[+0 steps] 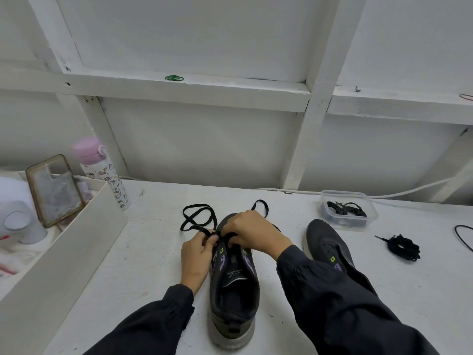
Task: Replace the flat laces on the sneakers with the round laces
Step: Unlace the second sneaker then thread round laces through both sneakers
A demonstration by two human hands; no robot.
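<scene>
A dark sneaker [234,298] with purple marks stands in the middle of the white table, toe away from me. A black flat lace [197,217] runs from its eyelets and loops on the table to the upper left. My left hand [195,257] pinches that lace beside the eyelets. My right hand [253,231] lies over the toe end and grips the lace at the tongue. The second sneaker [325,242] stands to the right, partly under my right sleeve, with no lace in its visible eyelets. A clear plastic tub [345,210] holds black round laces.
A bundled black lace [403,247] lies at the right, with a thin black cord [463,237] at the edge. A white board [64,249] walls off the left side. Behind it are a phone case [53,189] and a pink-capped bottle [102,170]. Green bands [174,78] sit on the wall ledge.
</scene>
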